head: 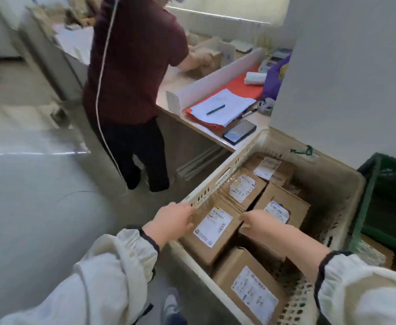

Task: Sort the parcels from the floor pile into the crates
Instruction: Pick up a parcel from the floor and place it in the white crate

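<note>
A beige plastic crate (337, 184) holds several brown cardboard parcels with white labels. Both my hands hold one labelled parcel (212, 227) near the crate's left wall. My left hand (174, 219) grips its left edge, by the crate rim. My right hand (256, 220) curls over its right edge. Other parcels lie behind it (244, 187) and to its right (283, 208); another one (251, 287) sits in the near corner. The floor pile is out of view.
A green crate (384, 200) stands to the right, against a white wall. Another person (131, 90) stands at a desk (206, 132) with papers, a pen and a phone, just left of the beige crate. Grey floor spreads to the left.
</note>
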Motion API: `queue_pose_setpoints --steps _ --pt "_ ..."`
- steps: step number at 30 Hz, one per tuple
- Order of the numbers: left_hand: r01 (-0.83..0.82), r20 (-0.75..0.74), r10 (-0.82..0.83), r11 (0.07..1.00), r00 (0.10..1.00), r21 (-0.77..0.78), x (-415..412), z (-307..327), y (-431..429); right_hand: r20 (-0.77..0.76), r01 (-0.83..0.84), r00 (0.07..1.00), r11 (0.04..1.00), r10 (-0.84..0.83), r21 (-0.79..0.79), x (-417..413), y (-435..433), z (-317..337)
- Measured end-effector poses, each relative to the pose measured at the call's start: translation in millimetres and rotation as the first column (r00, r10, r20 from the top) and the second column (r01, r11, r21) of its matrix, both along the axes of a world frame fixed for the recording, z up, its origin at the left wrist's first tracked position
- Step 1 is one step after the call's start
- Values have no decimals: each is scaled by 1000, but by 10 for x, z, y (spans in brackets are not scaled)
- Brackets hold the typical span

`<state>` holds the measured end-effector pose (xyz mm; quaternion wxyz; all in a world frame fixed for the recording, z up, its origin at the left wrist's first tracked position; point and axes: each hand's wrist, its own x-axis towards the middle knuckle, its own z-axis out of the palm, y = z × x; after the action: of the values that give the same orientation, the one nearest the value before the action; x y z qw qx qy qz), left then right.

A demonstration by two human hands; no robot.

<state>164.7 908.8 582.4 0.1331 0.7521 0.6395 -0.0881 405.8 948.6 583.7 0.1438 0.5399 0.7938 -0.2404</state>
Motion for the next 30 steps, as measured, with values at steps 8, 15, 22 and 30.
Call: queue_pose_setpoints --steps 8,15,22,30 --pt "-482 18 482 876 876 -17 -945 220 -1451 55 -444 896 895 442 48 -1358 -385 219" --pt "-746 -35 745 666 666 -31 -1694 253 -3125 65 -724 690 688 721 55 -2770 -1493 256" --pt "-915 -34 916 398 401 -68 -2144 192 -5303 80 -880 473 475 877 -1 -3953 -3183 108" --pt "-991 -71 997 -47 -38 -124 -2139 92 -7884 -48 -986 150 146 987 -79 -4962 -5814 -47"
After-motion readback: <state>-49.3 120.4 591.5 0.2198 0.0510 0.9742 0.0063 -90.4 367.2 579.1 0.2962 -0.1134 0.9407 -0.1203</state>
